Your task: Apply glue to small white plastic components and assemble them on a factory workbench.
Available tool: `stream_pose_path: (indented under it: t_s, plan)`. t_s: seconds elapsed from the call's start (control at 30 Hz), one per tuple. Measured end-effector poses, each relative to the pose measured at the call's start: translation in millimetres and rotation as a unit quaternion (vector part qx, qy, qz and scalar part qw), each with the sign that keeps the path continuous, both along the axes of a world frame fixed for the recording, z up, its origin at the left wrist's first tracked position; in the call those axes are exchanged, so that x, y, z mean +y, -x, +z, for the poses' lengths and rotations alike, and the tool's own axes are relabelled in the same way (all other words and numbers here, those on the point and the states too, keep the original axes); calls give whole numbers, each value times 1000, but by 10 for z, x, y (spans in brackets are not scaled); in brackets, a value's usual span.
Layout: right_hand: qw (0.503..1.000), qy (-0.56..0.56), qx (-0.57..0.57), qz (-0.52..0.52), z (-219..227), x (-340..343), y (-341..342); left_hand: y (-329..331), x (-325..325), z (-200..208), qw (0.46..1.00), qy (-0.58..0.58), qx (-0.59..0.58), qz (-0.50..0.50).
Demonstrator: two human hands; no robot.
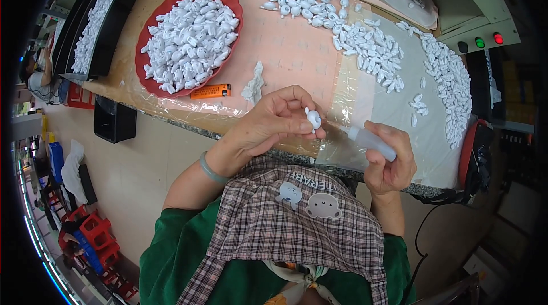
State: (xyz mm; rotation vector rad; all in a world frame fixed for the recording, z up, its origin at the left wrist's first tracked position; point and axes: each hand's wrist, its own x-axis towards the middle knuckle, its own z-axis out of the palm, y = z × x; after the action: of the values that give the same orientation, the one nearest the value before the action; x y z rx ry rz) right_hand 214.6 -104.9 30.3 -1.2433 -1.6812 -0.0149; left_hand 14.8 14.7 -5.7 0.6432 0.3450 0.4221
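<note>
Near the table's front edge, my left hand (279,119) pinches a small white plastic figure (313,119) between thumb and fingers. My right hand (393,156) grips a translucent squeeze bottle (372,143) with a thin nozzle. The nozzle points left toward the figure; whether its tip touches it I cannot tell. A red scalloped bowl (235,2) heaped with white figures (191,39) stands to the left. Beyond my left hand lie a crumpled white tissue (253,82) and an orange lighter (210,91).
Loose white pieces (368,48) spread over the table's far middle, and more (448,88) curve along its right side. A black tray (117,25) of white pieces sits at the far left. A machine housing (479,33) with red and green buttons stands at the back right.
</note>
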Motion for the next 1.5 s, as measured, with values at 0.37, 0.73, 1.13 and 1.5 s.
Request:
stream_pose_path:
  t_s: [0.37, 0.73, 1.13, 1.5]
  plan:
    - [1000, 11, 2, 7, -10, 23, 3, 5, 24, -31, 999, -18, 16, 21]
    - [866, 111, 487, 9, -226, 242, -170, 40, 60, -54, 999, -29, 23, 36]
    - [928, 249, 249, -126, -425, 668, -503, 94, 56, -95, 999, -16, 20, 38]
    - [938, 238, -131, -213, -300, 963, -375, 166, 37, -138, 999, -19, 11, 49]
